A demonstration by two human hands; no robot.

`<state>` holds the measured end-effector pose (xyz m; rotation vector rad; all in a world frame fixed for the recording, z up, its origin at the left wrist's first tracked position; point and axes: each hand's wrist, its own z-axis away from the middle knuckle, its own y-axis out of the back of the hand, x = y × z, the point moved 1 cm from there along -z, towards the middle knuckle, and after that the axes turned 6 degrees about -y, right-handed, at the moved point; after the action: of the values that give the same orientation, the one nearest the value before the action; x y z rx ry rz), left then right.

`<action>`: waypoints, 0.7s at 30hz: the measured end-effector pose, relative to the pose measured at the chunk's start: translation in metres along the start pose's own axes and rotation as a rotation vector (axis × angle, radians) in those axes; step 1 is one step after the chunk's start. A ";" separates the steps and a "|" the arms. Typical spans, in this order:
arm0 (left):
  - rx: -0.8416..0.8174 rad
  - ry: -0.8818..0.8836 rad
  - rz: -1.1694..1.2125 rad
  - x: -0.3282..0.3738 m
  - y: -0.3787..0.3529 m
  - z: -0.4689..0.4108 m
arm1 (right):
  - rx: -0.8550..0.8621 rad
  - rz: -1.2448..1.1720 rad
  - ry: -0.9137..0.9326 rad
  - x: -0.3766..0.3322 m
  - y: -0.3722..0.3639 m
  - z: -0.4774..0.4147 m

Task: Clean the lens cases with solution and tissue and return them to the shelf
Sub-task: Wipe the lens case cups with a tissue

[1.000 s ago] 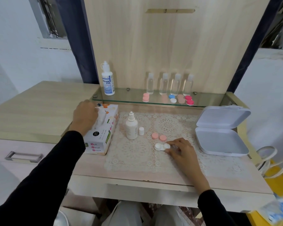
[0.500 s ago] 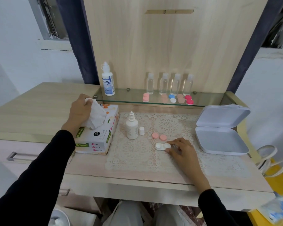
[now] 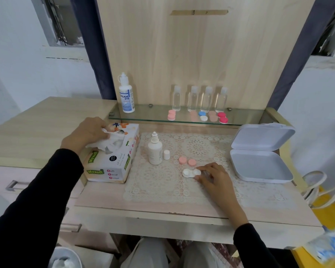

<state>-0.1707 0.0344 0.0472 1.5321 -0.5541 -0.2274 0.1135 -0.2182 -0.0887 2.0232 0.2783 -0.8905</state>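
Note:
My left hand (image 3: 89, 133) grips a white tissue (image 3: 108, 143) that it draws out of the tissue box (image 3: 108, 167) at the left of the lace mat. My right hand (image 3: 214, 177) pinches the right end of an open white lens case (image 3: 190, 173) lying on the mat. Two pink caps (image 3: 187, 161) lie just behind the case. A small white solution bottle (image 3: 155, 151) stands uncapped, its white cap (image 3: 166, 154) beside it. On the glass shelf (image 3: 153, 118) lie several lens cases (image 3: 211, 117) in pink, blue, white and red.
A larger solution bottle (image 3: 126, 96) and several clear small bottles (image 3: 199, 99) stand on the shelf. An open white hinged box (image 3: 259, 157) sits at the right of the mat. A bin (image 3: 66, 258) stands below left, a yellow bag (image 3: 321, 209) at right.
My left hand has pulled a tissue up out of the box and now holds it bunched over the box top. My right hand stays on the white lens case.

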 end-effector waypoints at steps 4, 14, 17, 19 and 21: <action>0.221 0.020 -0.006 0.006 0.013 0.003 | -0.001 0.009 0.003 0.000 0.000 0.000; 0.662 -0.165 0.361 0.017 0.009 0.041 | 0.004 0.012 0.007 0.000 -0.001 0.000; 0.667 -0.311 0.696 0.056 0.001 0.075 | 0.008 0.006 0.004 -0.001 0.000 0.001; 0.635 -0.390 0.757 0.083 -0.015 0.093 | 0.009 0.011 0.009 -0.001 0.000 0.001; 0.557 -0.473 0.757 0.106 -0.043 0.102 | 0.010 0.004 0.007 -0.002 0.000 0.002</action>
<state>-0.1197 -0.1070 0.0206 1.6765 -1.6293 0.1778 0.1110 -0.2192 -0.0875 2.0354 0.2738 -0.8837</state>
